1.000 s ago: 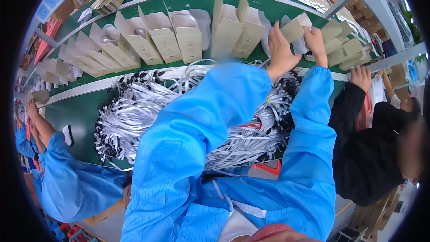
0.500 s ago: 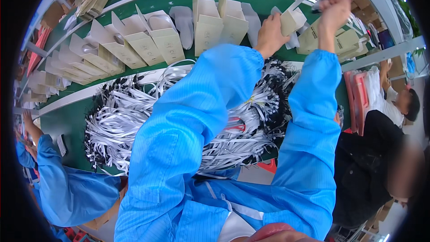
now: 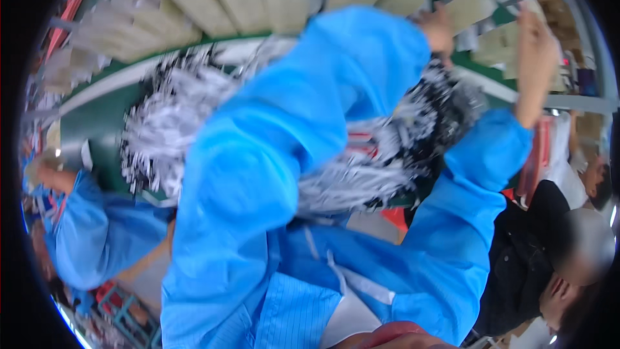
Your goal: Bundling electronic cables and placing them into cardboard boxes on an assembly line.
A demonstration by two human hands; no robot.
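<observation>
My left hand (image 3: 439,33) reaches out past the pile to the far right and is closed at the left side of an upright cream carton (image 3: 469,10); its fingertips are blurred. Farther right, my right hand (image 3: 537,55) is raised beside other cream cartons (image 3: 496,47). Motion smears its fingers, so whether they hold anything does not show. Under my left arm lies a big heap of white straps with black ends (image 3: 181,110). A red item (image 3: 363,143) shows among them.
A row of open cream cartons (image 3: 239,3) stands along the far side of the green table (image 3: 97,132). Grey metal frame bars (image 3: 575,103) cross the right side. A blue-sleeved person (image 3: 97,232) works at the left; another in black (image 3: 523,258) is at the right.
The view has swung, so the cartons appear higher and farther right, and blurred. My right hand has come lower and nearer. My left hand stays by the same carton.
</observation>
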